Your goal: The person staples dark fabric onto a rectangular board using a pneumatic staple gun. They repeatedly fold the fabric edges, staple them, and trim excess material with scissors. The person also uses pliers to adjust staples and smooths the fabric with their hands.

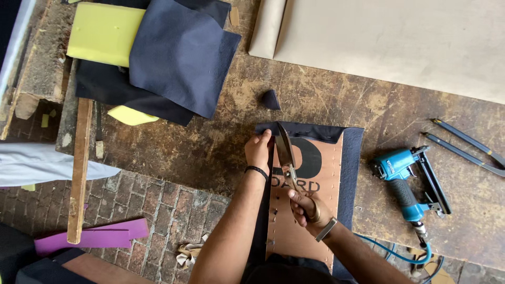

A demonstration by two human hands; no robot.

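Note:
A brown board [315,210] wrapped in dark navy fabric [351,168] lies on the worn wooden workbench [221,142]. My right hand [307,208] grips the handles of large scissors [285,152], whose blades point away from me along the board's left edge. My left hand [259,150] pinches the navy fabric at the board's upper left corner, right beside the blades. A row of staples runs down the board's left side.
A blue pneumatic staple gun [407,184] with a blue hose lies right of the board. Navy fabric pieces [179,58] and yellow foam [102,34] sit at upper left, a beige panel [400,37] at upper right. A small fabric scrap [271,99] lies above the board. Brick floor at lower left.

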